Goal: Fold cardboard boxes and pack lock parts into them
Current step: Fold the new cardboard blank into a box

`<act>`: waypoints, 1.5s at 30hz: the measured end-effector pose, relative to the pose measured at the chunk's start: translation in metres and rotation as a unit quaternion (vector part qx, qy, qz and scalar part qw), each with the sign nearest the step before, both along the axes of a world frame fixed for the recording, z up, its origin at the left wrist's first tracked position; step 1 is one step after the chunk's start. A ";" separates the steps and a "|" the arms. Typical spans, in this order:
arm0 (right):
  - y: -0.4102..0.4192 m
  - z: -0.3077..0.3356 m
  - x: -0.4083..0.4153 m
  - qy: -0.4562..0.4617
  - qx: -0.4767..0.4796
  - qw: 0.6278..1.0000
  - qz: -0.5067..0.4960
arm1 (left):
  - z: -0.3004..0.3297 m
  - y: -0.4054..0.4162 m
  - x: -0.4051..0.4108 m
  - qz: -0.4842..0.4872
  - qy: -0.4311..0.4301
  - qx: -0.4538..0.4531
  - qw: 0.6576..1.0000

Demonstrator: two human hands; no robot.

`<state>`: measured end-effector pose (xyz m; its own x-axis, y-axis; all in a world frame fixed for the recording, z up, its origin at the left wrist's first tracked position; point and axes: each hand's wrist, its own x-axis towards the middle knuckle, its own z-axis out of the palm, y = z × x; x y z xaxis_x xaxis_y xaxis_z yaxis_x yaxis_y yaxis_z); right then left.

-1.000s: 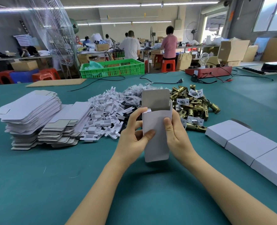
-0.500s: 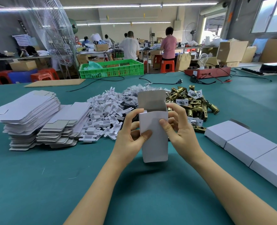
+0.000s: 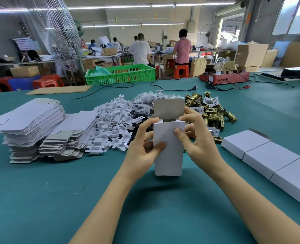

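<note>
Left hand (image 3: 144, 147) and right hand (image 3: 196, 138) both pinch one upright box (image 3: 168, 155), flap up; three closed boxes (image 3: 268, 155) at right.

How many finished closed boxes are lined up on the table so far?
3, in a row at the right: the nearest box, the middle box, the farthest box. The frame edge cuts the nearest, so more may lie beyond.

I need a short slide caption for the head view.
Both hands hold an upright white box, flap open, before brass lock parts.
</note>
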<state>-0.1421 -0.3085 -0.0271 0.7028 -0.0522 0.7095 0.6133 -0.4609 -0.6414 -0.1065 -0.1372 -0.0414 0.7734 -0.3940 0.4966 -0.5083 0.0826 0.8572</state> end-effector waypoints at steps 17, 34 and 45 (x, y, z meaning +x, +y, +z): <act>0.002 0.010 -0.006 0.019 0.059 0.997 0.039 | 0.001 -0.001 -0.001 -0.017 0.029 -0.027 0.999; 0.008 0.019 -0.011 0.035 0.080 0.996 0.024 | 0.003 -0.002 -0.001 -0.010 0.015 -0.022 1.000; 0.011 0.020 -0.013 0.062 0.050 0.997 -0.002 | 0.011 -0.015 -0.011 0.104 -0.023 -0.101 0.989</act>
<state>-0.1547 -0.2976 -0.0070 0.7850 -0.1205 0.6077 0.5242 -0.3937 -0.7552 -0.1178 -0.1521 -0.0309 0.8025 -0.1186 0.5847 -0.5696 0.1392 0.8101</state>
